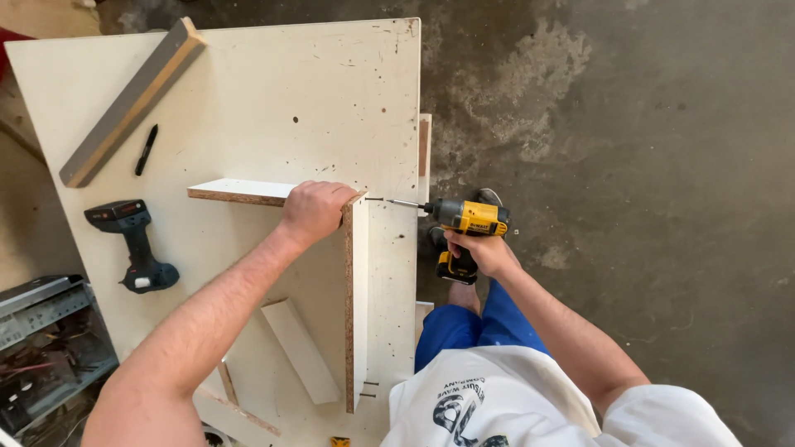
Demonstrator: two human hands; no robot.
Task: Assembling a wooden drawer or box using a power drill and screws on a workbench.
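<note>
Right hand (489, 252) grips yellow impact driver (468, 222), bit horizontal, pointing left at upright chipboard panel (357, 298) corner clamped by left hand (315, 211).

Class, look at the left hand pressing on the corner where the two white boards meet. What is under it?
The left hand covers the corner joint of the short board and long board. The joint itself is hidden.

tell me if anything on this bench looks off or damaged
The white worktop is pocked with dark holes and scuffs, most thickly along its right edge. Near the bottom of the upright board, two screws stick out of its right face, not driven home. Nothing looks spilled.
</note>
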